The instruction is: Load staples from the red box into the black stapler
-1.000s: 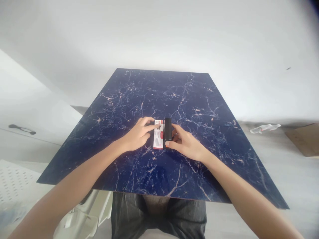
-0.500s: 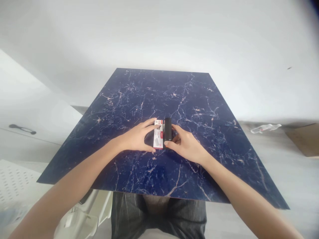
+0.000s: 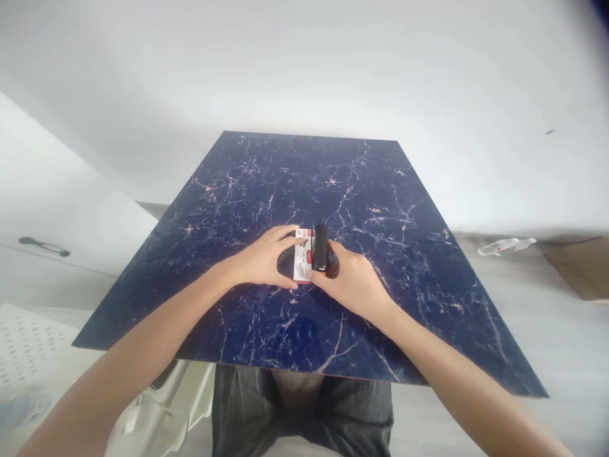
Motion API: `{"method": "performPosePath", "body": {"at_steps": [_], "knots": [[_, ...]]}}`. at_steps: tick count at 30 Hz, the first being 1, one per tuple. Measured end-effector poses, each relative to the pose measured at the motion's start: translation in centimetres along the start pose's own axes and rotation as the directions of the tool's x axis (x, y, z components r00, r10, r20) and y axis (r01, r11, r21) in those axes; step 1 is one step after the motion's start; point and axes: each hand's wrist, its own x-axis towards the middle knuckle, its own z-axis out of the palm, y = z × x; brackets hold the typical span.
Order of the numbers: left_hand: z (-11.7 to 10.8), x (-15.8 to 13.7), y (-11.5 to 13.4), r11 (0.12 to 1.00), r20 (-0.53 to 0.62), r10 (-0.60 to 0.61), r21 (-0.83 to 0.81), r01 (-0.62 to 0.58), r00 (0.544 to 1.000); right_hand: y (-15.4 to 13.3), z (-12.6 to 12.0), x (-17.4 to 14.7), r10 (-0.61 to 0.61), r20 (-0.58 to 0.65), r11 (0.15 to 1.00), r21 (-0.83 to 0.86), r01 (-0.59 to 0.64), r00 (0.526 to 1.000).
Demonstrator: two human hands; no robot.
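A small white-and-red staple box (image 3: pixel 303 257) lies on the dark blue marbled table, with what looks like a black stapler (image 3: pixel 321 246) lengthwise along its right side. My left hand (image 3: pixel 264 259) grips the box from the left, fingers at its far end and thumb by its near corner. From the right, my right hand (image 3: pixel 354 276) curls around the stapler. Its index finger is at the stapler's right side, while the thumb reaches across the near end onto the box's lower right corner. A bit of orange shows at the stapler's near end.
The marbled table (image 3: pixel 304 178) meets a white wall at its far edge. On the floor to the right are clear plastic bottles (image 3: pixel 507 246) and a cardboard box (image 3: pixel 580 266). A white cabinet with a dark handle (image 3: pixel 44 246) stands left; a pale plastic chair-like thing (image 3: pixel 157 412) is below.
My right thumb has slid left from the stapler's near end onto the box's corner, uncovering the orange part. The stapler tilts slightly; my left hand stays almost the same.
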Motion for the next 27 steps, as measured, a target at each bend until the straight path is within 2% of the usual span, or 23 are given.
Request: {"method": "performPosePath", "body": {"at_steps": [8,13,20,24,27], "knots": [[0.2,1.0,0.1,0.999,-0.043,0.041,-0.002,-0.041,0.998,0.1,-0.3,0.1,-0.009,-0.036,1.000,-0.020,0.008,0.999],[0.8,3.7,0.4,0.995,-0.078,0.104,0.013,-0.103,0.992,1.4,-1.4,1.0,0.046,-0.072,0.993,-0.105,-0.053,0.996],[2.5,12.2,1.7,0.990,-0.062,0.133,0.044,-0.131,0.989,5.2,-5.5,3.2,0.203,-0.161,0.942,-0.239,-0.238,0.966],[4.1,17.9,3.7,0.984,-0.046,0.176,0.047,-0.174,0.983,8.7,-8.6,4.2,0.280,-0.235,0.866,-0.358,-0.350,0.931],[5.7,21.8,5.7,0.982,-0.024,0.182,0.058,-0.180,0.983,11.8,-11.1,4.3,0.337,-0.303,0.822,-0.366,-0.436,0.891]]}}
